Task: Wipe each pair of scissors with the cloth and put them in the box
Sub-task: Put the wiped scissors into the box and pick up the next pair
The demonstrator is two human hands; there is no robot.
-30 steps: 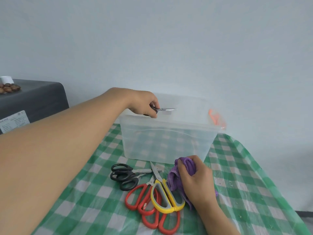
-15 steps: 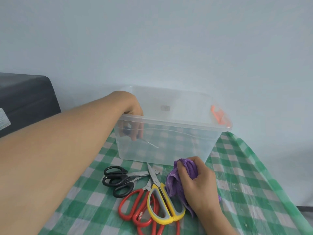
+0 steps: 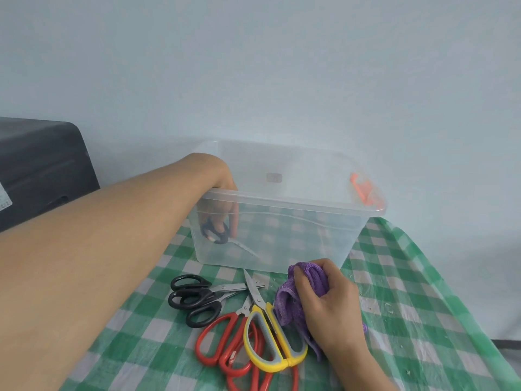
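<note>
I seem to be looking at a plain domestic room. A green-and-white checked tablecloth (image 3: pixel 408 277) under clear plastic covers the table, backed by a bare pale wall (image 3: pixel 253 66), beside a dark cabinet (image 3: pixel 42 170).

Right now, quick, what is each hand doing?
Left hand: inside the clear box, holding small black scissors.
Right hand: gripping the purple cloth on the table.

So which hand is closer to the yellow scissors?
The right hand. It grips the purple cloth right beside the yellow scissors on the table. The left hand is farther off, down inside the clear box with a small black-handled pair.
</note>
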